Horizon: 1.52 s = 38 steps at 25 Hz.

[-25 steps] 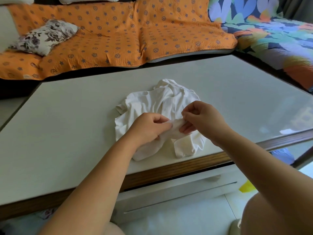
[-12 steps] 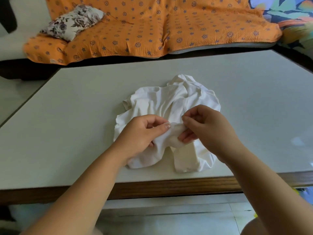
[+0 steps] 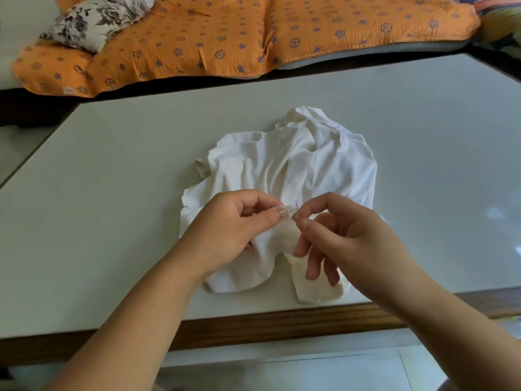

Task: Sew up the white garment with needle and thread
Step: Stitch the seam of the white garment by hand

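Observation:
A crumpled white garment lies on the pale table near its front edge. My left hand pinches a raised fold of the cloth between thumb and forefinger. Right beside it, my right hand pinches a thin dark needle at the fold, thumb and forefinger together and the other fingers hanging loose over the cloth. The thread is too fine to make out.
The table has a wooden front edge. Behind it stands a sofa under an orange patterned cover, with a floral cushion at the left. Pale floor tiles show below the table.
My view has tilted down and closer. My right hand's lower fingers have left the fold and spread loose, while thumb and forefinger now hold the needle at the fold's top.

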Each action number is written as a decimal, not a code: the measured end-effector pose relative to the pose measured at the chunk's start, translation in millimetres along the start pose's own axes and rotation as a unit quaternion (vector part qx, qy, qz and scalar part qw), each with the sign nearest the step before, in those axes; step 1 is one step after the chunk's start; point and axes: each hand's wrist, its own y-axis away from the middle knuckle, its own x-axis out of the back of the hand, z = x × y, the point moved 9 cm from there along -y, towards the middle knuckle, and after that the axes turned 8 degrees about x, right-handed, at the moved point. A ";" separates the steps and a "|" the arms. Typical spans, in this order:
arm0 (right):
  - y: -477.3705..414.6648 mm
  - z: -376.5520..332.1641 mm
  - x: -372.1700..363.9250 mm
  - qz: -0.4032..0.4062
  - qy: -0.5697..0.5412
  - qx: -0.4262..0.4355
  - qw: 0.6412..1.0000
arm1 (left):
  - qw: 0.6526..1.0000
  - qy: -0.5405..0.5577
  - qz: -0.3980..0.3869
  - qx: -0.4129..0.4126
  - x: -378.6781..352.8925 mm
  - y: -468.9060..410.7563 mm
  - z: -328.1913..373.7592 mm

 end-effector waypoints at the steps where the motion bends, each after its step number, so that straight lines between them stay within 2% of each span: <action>1: 0.3 5.3 -2.6 -0.008 0.007 -0.014 1.000 | 1.000 0.004 -0.001 0.000 0.3 0.9 -0.9; 5: -0.1 17.4 -1.4 0.001 0.009 -0.046 0.999 | 0.999 0.041 -0.006 0.011 0.2 3.3 -5.4; 18: -1.0 21.4 -0.6 0.005 0.008 -0.050 0.999 | 0.998 0.055 -0.009 0.005 -4.1 3.4 -5.4; 29: -2.7 24.4 -5.0 0.037 0.035 -0.035 0.998 | 0.996 -0.043 0.024 -0.068 -7.6 11.3 5.2; 38: -5.2 20.9 -4.6 0.011 0.009 -0.027 1.000 | 0.997 -0.028 0.039 -0.055 -2.1 9.5 3.1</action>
